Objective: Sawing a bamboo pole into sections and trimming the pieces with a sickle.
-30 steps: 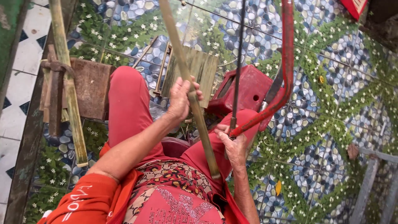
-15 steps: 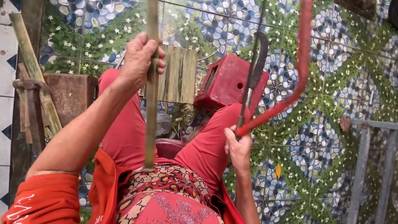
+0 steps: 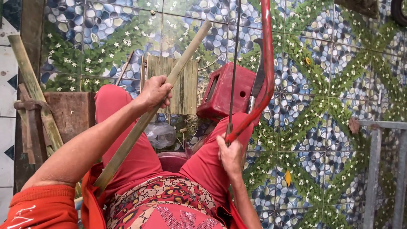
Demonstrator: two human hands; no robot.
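Note:
My left hand (image 3: pixel 157 91) grips a long bamboo strip (image 3: pixel 186 55) near its middle; the strip slants from my left hip up to the upper right. My right hand (image 3: pixel 230 154) rests on my right thigh and holds the handle end of a red bow saw (image 3: pixel 267 68), whose frame curves upward and whose thin dark blade (image 3: pixel 234 63) runs straight up beside it. A curved dark knife (image 3: pixel 257 82) stands just behind the saw. I sit with both legs in red trousers (image 3: pixel 127 127) spread apart.
A red plastic stool (image 3: pixel 224 91) lies tipped ahead of my right knee. A bundle of flat bamboo slats (image 3: pixel 180 87) rests between my knees. A brown wooden block (image 3: pixel 68 112), a hammer (image 3: pixel 32 123) and a thick bamboo pole (image 3: pixel 29 80) are at left. A metal frame (image 3: pixel 377 169) stands right.
My left hand has dropped and tilted the bamboo strip from upright to a slant toward the upper right. The saw frame has swung a little left and more upright.

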